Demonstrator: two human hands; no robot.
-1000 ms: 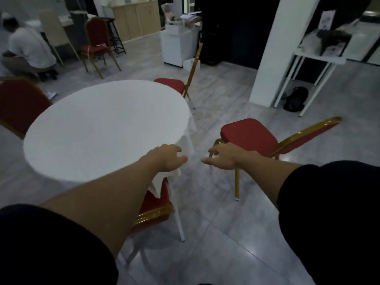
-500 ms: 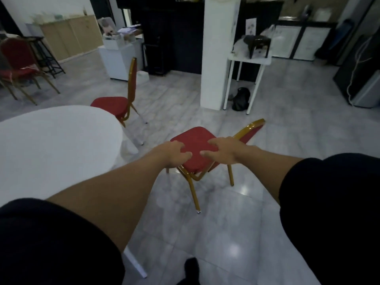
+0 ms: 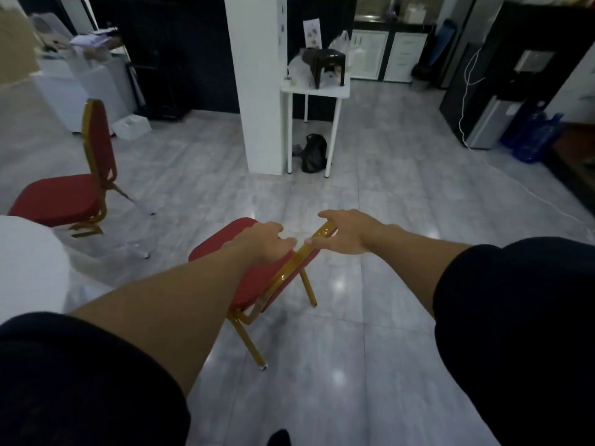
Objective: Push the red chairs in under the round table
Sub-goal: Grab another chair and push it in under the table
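Note:
A red chair with a gold frame stands on the floor just ahead of me, right of the white round table, with its backrest towards me. My right hand is at the top rail of the backrest, fingers apart, the rail showing between thumb and forefinger. My left hand hovers over the seat beside the backrest with its fingers loosely curled and nothing in it. A second red chair stands at the table's far side, its seat facing the table.
A white pillar and a small white side table with a dark bag beneath stand behind the chair. A black cabinet and water dispenser are at the right. White boxes and a counter are at the back left. Grey tiled floor lies around.
My view has swung right, away from the table. Both hands have moved from near the table edge to the nearer chair, the right hand arriving at its backrest rail.

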